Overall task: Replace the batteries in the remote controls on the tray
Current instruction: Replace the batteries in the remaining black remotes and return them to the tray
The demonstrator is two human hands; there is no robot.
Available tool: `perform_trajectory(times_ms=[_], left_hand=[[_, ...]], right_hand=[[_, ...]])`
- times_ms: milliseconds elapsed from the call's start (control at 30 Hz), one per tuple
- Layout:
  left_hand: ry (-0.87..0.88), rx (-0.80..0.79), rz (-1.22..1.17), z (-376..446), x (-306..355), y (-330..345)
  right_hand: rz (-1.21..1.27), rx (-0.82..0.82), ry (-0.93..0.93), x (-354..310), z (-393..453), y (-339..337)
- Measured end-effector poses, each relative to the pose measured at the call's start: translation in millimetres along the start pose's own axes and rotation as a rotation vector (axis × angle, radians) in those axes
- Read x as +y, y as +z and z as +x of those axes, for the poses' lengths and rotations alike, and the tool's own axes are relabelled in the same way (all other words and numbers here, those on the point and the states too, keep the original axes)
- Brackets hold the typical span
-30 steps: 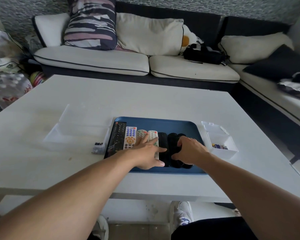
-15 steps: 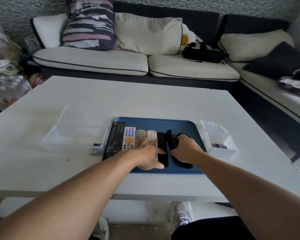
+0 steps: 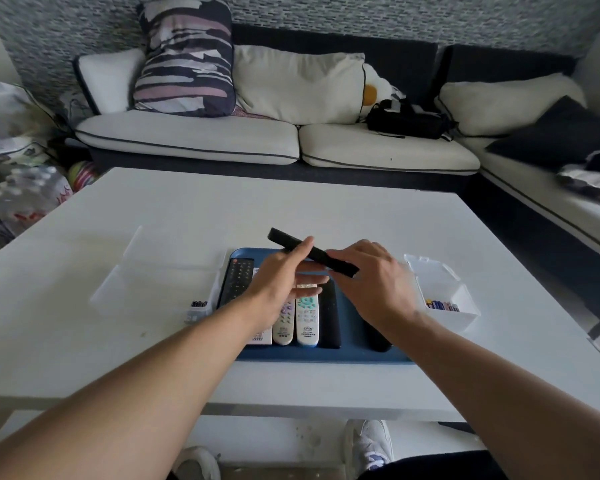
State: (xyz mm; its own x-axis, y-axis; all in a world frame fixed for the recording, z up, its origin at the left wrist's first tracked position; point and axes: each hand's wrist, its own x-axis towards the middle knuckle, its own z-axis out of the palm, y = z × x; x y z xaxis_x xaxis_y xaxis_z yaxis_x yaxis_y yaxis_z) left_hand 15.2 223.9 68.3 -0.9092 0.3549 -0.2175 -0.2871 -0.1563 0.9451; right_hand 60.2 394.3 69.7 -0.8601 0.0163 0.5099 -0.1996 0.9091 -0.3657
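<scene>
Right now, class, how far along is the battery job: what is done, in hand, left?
Done: nothing visibly. In hand: one black remote lifted above the tray, gripped by the right hand, the left hand against it, no cover seen off. Left: the remotes lying on the tray; batteries wait in the right-side box.

remote [image 3: 312, 255]: matt black plastic | tray [image 3: 326, 355]: smooth blue plastic | table [image 3: 326, 209]: matt white | bins [image 3: 461, 317]: clear plastic
</scene>
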Motion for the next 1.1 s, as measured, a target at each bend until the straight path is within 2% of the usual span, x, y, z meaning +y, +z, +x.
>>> perform_trajectory(times_ms=[67,133,233,333,433,533,933,1100], left_hand=[[0.012,0.081,-0.068,-1.3,3.3,-5.8],[0.037,0.118,-0.108,-2.1,6.8,-11.8],[0.064,0.107,-0.190,-4.1,12.3,-18.2],[0.096,0.090,-0.192,-6.5,13.9,-19.3],[0.121,0.079,-0.177,-7.7,12.8,-19.2],[0.138,0.080,-0.175,-8.6,13.5,-19.3],[0.169,0.109,-0.113,-6.8,11.5,-23.3],[0.188,0.101,-0.034,-5.1,7.7,-21.8]], right_hand=[[0.077,-0.049,-0.061,-3.3,1.0,6.9],[0.220,-0.084,-0.009,-7.3,3.0,9.1],[0.425,-0.101,0.306,-10.1,6.7,5.9],[0.661,-0.185,0.594,-8.3,7.4,7.3],[0.945,-0.179,0.713,-10.6,8.7,8.4],[1.086,-0.164,0.770,-14.4,10.3,5.7],[1.069,-0.197,0.761,-15.8,11.5,5.7],[1.031,-0.181,0.833,-13.9,9.8,9.0]])
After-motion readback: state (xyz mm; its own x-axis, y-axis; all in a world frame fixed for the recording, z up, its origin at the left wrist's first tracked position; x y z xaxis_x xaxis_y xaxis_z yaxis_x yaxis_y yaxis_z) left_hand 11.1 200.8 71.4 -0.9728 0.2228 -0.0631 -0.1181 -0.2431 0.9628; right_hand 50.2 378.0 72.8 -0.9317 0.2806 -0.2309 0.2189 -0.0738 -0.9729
